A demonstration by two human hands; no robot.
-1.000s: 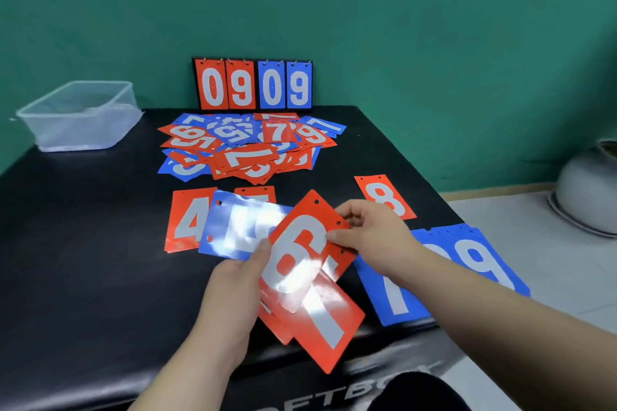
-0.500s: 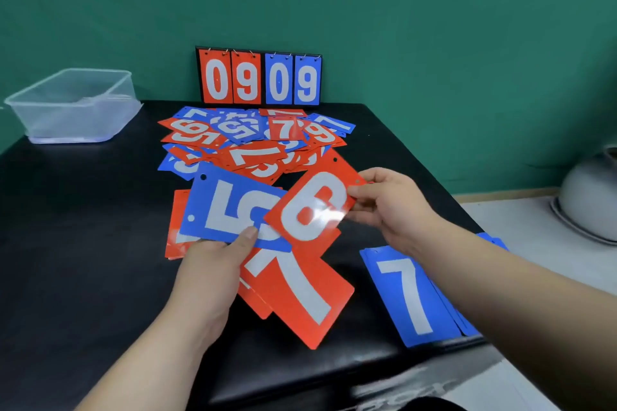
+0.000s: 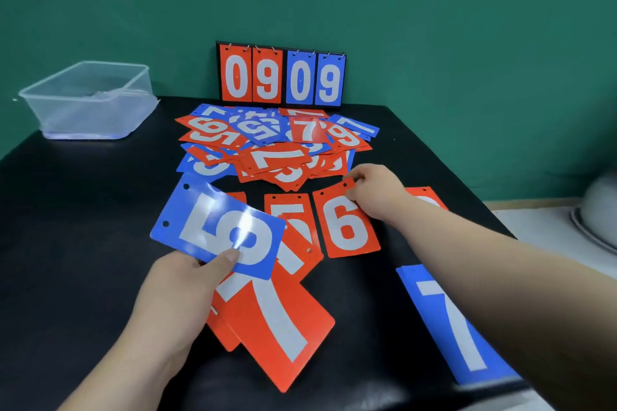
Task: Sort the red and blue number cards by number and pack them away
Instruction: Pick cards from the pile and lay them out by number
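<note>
The right grip (image 3: 374,190) pinches the far corner of the red 6 card (image 3: 347,227) lying on the tabletop (image 3: 83,243), the left grip (image 3: 173,304) clamps a fan topped by the blue 5 card (image 3: 217,227); light, stiff and glossy, they probably slide, so pinch edges.

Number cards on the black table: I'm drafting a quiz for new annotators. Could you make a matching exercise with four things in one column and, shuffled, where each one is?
Things
1. blue 5 card
2. red 6 card
3. blue 7 card
4. clear plastic box

Places
a. far left corner of the table
b. flat on the table, right hand pinching its top corner
c. gripped in the left hand
d. near right edge of the table

Pairs: 1-c, 2-b, 3-d, 4-a
</note>
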